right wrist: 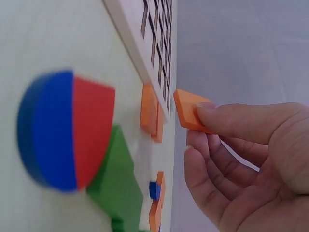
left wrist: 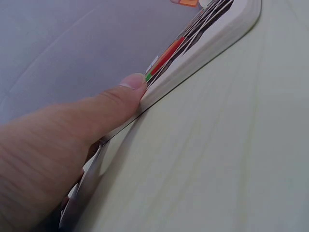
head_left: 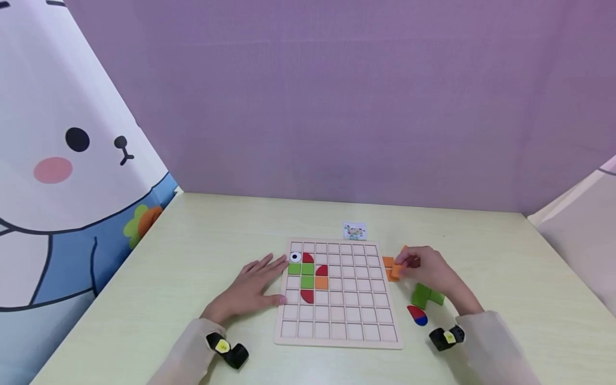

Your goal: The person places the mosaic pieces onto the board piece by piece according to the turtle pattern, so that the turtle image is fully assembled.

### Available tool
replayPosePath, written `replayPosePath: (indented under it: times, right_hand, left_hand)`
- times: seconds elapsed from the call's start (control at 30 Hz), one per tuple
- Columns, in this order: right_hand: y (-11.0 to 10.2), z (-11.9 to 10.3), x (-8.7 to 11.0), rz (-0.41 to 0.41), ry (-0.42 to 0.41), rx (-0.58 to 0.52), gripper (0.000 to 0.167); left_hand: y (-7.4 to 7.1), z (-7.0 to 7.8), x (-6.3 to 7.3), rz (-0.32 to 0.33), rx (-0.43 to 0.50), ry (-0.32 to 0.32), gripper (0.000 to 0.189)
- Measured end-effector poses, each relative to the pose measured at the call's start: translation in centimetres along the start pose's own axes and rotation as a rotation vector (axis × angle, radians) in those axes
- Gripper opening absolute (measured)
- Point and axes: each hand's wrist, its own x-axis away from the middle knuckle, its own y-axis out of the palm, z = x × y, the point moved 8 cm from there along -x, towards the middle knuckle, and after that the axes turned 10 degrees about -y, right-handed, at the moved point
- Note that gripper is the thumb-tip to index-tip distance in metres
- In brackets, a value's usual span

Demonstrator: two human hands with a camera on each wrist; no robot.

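- Worktop (head_left: 231, 230): pale, faint wood grain; far side, a purple backdrop (head_left: 337, 107); left, a cartoon-printed panel (head_left: 29, 101)
- Board (head_left: 353, 299): pale, flat, corners rounded, face divided into square cells; at its far edge, a small printed card (head_left: 354, 231)
- Set in its left part: eye tile (head_left: 295, 257), green squares (head_left: 307, 282), red quarter-rounds (head_left: 307, 258), orange square (head_left: 321, 283)
- Loose, right of the board: orange pieces (head_left: 387, 261); nearer, green pieces (head_left: 422, 295); nearest, red piece (right wrist: 91, 130) and blue piece (right wrist: 50, 130), curved, side by side
- Left hand (head_left: 251, 289): released, fingers extended, thumb touching the board's left edge
- Right hand (head_left: 430, 271): grasping one flat orange tile (right wrist: 186, 110) between thumb and fingertips, right of the board, by the loose orange pieces
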Motion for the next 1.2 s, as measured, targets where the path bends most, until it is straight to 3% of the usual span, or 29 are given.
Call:
replayPosePath:
  times: [0.43,0.63,0.77,1.1,1.2]
  right_hand:
    - [1.9,-2.8,0.0,0.028,-0.083,-0.090,0.010]
    - [3.4,-3.9,-0.5,-0.011,-0.044,-0.123,0.011]
    - [4.1,-4.6,-0.8,-0.040,-0.066,-0.130,0.010]
    - [6.1,-6.1,-2.3,-0.094,-0.109,-0.152,0.009]
    - [6.5,-6.5,-2.8,-0.102,-0.119,-0.148,0.009]
  left_hand:
    - [0.0,0.6,0.3,-0.015,0.006,-0.003,0.080]
    - [-0.2,0.6,0.3,-0.003,-0.010,0.013,0.077]
    - [-0.1,0.6,0.2,-0.009,-0.010,0.015,0.075]
    - [0.6,0.7,-0.6,-0.032,-0.004,-0.062,0.074]
    - [0.6,0.9,-1.0,-0.039,-0.013,-0.059,0.074]
